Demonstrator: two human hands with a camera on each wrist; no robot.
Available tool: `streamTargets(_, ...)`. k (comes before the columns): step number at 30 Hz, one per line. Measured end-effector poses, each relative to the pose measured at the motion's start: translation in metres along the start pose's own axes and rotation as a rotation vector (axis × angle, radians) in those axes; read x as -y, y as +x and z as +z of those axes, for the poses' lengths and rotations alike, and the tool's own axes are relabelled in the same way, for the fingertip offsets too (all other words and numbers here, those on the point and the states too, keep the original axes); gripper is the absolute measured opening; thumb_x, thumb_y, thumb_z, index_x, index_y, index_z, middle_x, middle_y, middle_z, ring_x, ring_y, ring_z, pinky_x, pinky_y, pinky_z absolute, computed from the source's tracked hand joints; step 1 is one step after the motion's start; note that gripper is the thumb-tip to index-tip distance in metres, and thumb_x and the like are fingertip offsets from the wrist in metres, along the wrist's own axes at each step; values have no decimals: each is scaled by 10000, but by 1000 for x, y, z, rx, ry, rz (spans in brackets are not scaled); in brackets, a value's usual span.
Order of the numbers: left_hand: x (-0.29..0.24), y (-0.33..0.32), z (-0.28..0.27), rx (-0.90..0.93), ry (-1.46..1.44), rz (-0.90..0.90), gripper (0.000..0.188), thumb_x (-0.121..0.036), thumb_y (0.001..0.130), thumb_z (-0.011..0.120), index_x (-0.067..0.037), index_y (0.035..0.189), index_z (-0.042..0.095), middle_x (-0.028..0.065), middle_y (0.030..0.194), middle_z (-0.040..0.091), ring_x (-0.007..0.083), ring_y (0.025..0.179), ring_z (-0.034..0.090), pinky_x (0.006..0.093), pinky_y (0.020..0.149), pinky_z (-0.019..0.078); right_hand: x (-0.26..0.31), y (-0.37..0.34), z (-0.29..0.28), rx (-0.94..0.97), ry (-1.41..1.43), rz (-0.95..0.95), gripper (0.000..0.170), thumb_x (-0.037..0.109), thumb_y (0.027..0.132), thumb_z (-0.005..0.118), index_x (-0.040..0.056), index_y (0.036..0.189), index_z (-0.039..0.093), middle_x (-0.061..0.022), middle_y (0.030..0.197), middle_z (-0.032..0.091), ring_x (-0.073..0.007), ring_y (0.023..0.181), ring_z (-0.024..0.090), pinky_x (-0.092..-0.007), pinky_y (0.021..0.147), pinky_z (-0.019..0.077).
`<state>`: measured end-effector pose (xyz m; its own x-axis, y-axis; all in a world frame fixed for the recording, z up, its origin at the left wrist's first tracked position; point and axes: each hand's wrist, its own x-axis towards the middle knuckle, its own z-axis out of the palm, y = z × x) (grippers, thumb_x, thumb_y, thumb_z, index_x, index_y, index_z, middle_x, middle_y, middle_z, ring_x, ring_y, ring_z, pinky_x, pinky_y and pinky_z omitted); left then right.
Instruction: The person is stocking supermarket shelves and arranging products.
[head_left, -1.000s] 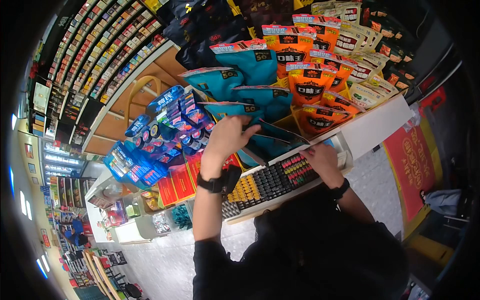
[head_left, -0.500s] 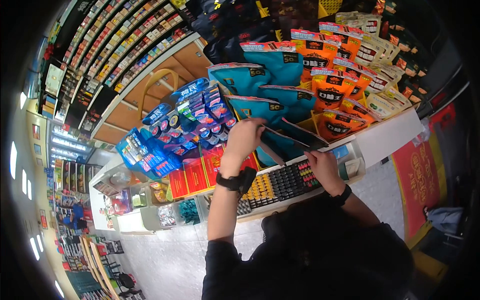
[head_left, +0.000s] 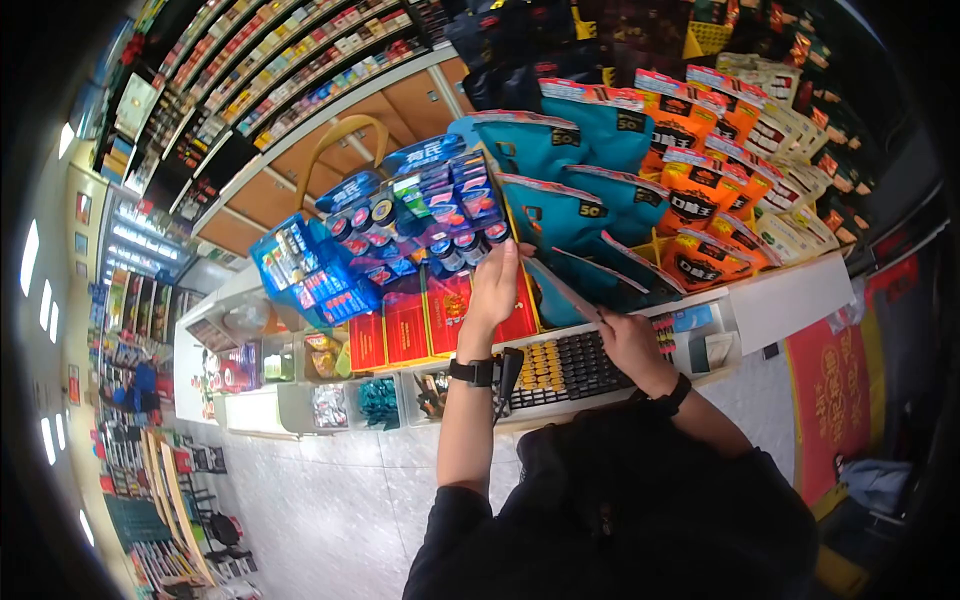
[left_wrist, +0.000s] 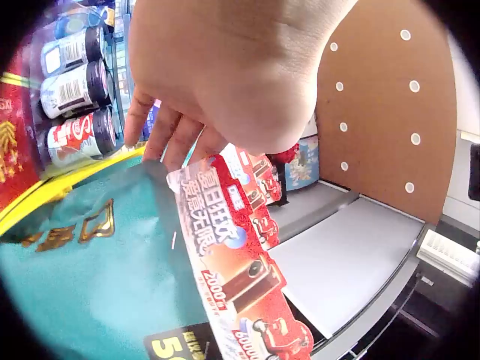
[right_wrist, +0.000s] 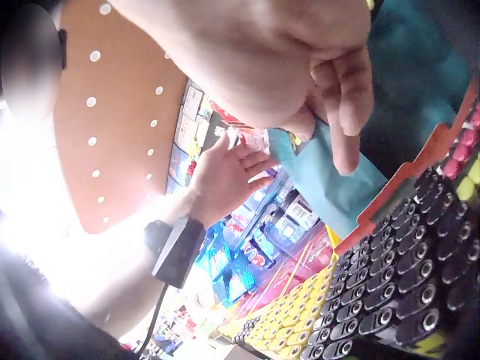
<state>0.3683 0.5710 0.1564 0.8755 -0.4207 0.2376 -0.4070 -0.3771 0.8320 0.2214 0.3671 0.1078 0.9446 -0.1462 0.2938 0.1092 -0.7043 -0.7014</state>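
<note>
A teal snack bag (head_left: 568, 292) at the front of its row stands between both hands in the head view, its top strip seen nearly edge-on. My left hand (head_left: 495, 285) is at the far end of that strip, fingers extended. In the left wrist view the left fingers (left_wrist: 180, 142) spread beside the bag's red-and-white header card (left_wrist: 240, 277); the thumb is hidden. At the near end my right hand (head_left: 632, 345) pinches the bag. The right wrist view shows its curled fingers (right_wrist: 349, 97) against the teal film (right_wrist: 337, 187).
More teal bags (head_left: 575, 150) stand behind, with orange bags (head_left: 690, 200) to their right. Blue gum racks (head_left: 310, 285) and red boxes (head_left: 405, 330) are left. A tray of black and yellow lighters (head_left: 575, 365) runs along the counter's front edge. Cigarette shelves (head_left: 280, 80) line the back.
The head view has swung so the display sits farther right. My right hand has moved left along the lighter tray to the front teal bag. The left fingers have straightened at its corner.
</note>
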Motion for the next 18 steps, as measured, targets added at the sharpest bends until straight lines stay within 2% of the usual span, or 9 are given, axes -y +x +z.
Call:
streamTargets(2,1,-7,-3,-5,19,0,625,-389,1060,211,48,1023,656,194,1012,673,341,998,617,390,926,438,-10,12,-1,-20,70,-61,133,71,847,631,17,958,680,-223,775,638,-424,739,620,-481,626,501)
streamTargets(3,1,-8,-4,10,47,5,621,-386,1059,211,49,1025,653,198,1009,667,344,986,614,395,913,440,-13,12,-1,19,47,-47,198,140,910,626,-29,996,684,-213,690,644,-321,582,664,-390,561,514)
streamTargets(8,3,-17,-7,-2,-12,11,594,-373,1059,220,52,1062,635,213,1029,650,353,996,598,395,916,431,0,6,-2,8,18,-3,221,195,897,661,-15,954,700,-182,681,662,-291,553,666,-361,526,504)
streamTargets(9,2,-18,-5,-21,-19,31,543,-346,1055,256,45,1081,633,215,1007,639,368,978,594,405,890,436,2,-1,-4,8,17,-4,221,195,897,661,-15,954,700,-182,681,662,-291,553,666,-361,526,504)
streamTargets(11,7,-27,-6,-87,-34,41,494,-318,1051,291,37,1099,631,217,985,628,382,961,590,416,863,442,9,-7,-6,15,-62,99,263,256,849,705,21,966,693,-206,789,670,-390,722,648,-447,622,516)
streamTargets(12,8,-31,0,-185,-30,111,455,-305,1050,310,33,1117,608,219,976,619,376,944,590,423,838,442,12,-7,-7,63,-64,217,330,304,819,735,18,979,697,-187,798,689,-376,737,660,-431,649,531)
streamTargets(13,7,-38,1,-302,-21,176,419,-292,1048,330,29,1134,585,221,967,610,371,928,590,430,813,443,9,-10,-3,74,-65,200,330,304,819,735,18,979,697,-187,798,689,-376,737,660,-431,649,531)
streamTargets(17,-11,-120,-9,-452,-73,-257,360,-251,1016,465,30,809,550,174,707,564,287,661,539,389,617,414,-12,-57,13,-30,142,267,244,210,855,719,-13,952,695,-137,730,699,-224,631,677,-316,593,509)
streamTargets(18,-18,-129,-7,-387,-180,-369,374,-276,1010,490,31,827,601,127,671,570,209,647,529,348,606,414,-4,-62,3,2,141,324,214,188,870,706,-16,933,697,-118,702,691,-184,609,659,-295,576,494)
